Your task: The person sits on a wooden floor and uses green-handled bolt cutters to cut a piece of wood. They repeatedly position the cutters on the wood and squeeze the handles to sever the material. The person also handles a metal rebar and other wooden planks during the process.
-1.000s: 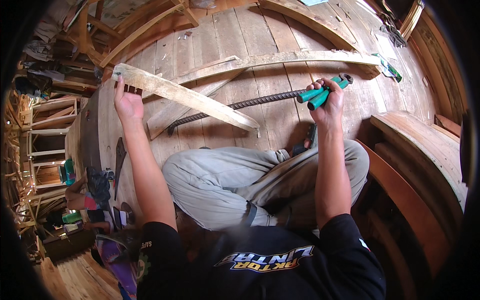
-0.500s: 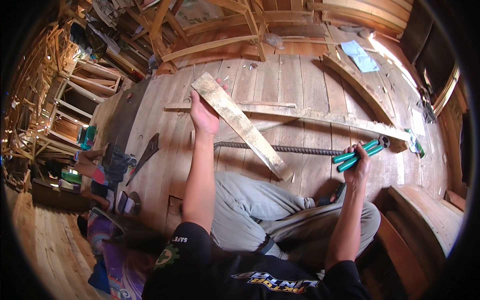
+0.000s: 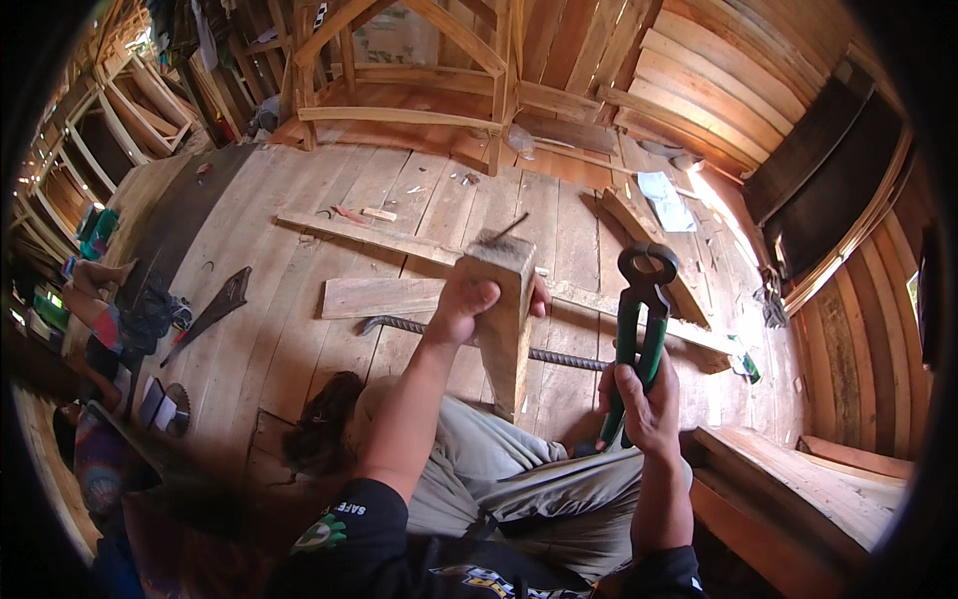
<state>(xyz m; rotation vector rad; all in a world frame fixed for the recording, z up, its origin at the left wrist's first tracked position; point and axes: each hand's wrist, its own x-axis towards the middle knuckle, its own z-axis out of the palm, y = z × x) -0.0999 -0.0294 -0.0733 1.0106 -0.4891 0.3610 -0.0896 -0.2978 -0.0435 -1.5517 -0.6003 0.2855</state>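
My left hand point(image 3: 461, 307) is closed around a short wooden board point(image 3: 509, 299) and holds it up above my lap, one end raised. A thin dark nail point(image 3: 514, 226) sticks out of that raised end, slanting up and to the right. In my right hand point(image 3: 651, 407) are pincers point(image 3: 647, 296) with green handles, held upright with the round jaws at the top. The pincers are to the right of the board, apart from the nail. My fingers hide the lower part of the handles.
Beyond my legs lie a ribbed steel bar point(image 3: 569, 358), a long wooden strip point(image 3: 379, 239) and another board point(image 3: 379, 298). A handsaw point(image 3: 218, 305) lies on the left floor, near another person's leg point(image 3: 105, 274). A thick timber point(image 3: 788, 489) is at my right.
My left hand has turned the board end-up, and the nail in it now shows. The pincers have swung upright, closer to the board. My view has shifted too.
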